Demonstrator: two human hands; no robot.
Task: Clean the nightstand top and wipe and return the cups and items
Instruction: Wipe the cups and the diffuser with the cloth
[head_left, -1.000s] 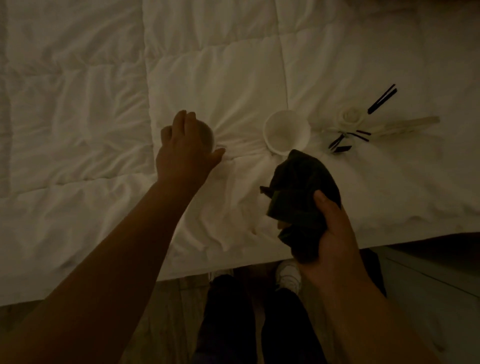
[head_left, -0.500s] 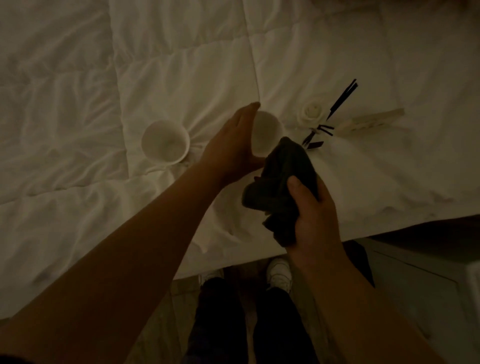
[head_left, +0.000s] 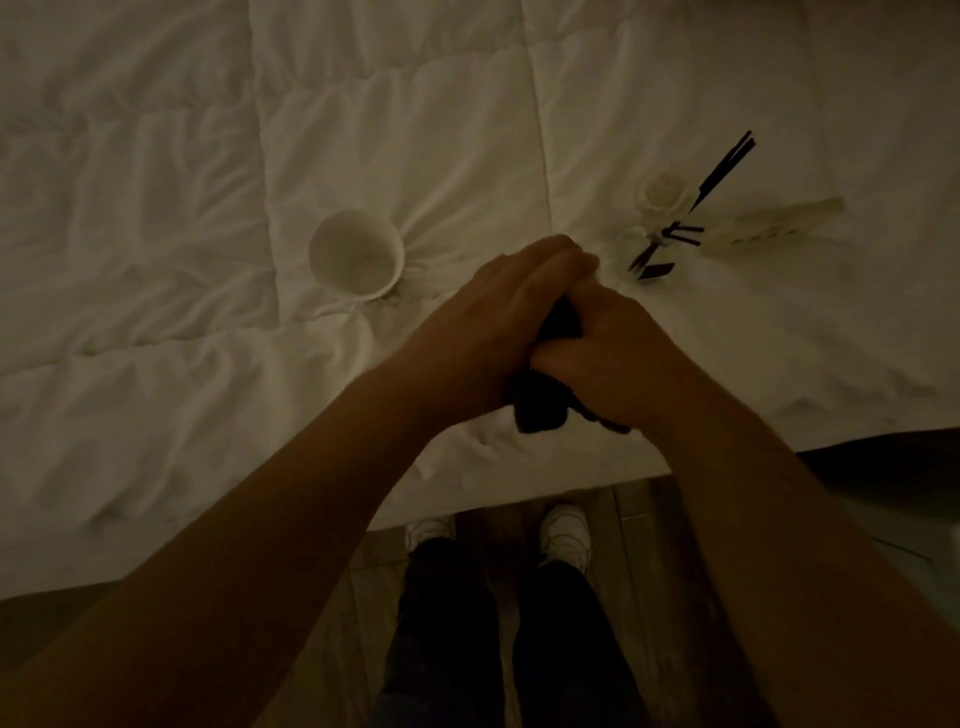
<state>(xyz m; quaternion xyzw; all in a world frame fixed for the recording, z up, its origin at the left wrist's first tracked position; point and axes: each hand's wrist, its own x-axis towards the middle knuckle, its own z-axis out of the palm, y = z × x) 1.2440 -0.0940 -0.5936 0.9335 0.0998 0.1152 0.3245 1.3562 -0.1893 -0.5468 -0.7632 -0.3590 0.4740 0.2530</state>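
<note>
At the bottom of the view, two legs in dark trousers (head_left: 498, 644) and two white shoes (head_left: 563, 535) are standing on a wooden floor (head_left: 639, 499), close to the edge of the bed (head_left: 156, 415). The bed is covered with a white quilted comforter, wrinkled in many places, and it is filling most of the picture. The room is very dim, so colours are hard to judge.

Above the bed edge, both bare forearms are reaching forward and the two hands are meeting. The right hand (head_left: 613, 358) is clenching a dark cloth (head_left: 540, 410), which is hanging out below the hands. The left hand (head_left: 498, 322) is curling around something pale at its fingertips; it looks like a cup, but the hands and the cloth are hiding almost all of it, so I cannot say for sure.

To the left and a little farther, a white cup (head_left: 356, 254) is sitting upright on the comforter, apart from the hands. To the right, a small white rose-shaped object (head_left: 662, 195) is lying among thin black sticks (head_left: 724, 166), and beside them a pale flat object (head_left: 774, 226) that is too blurred to identify.
</note>
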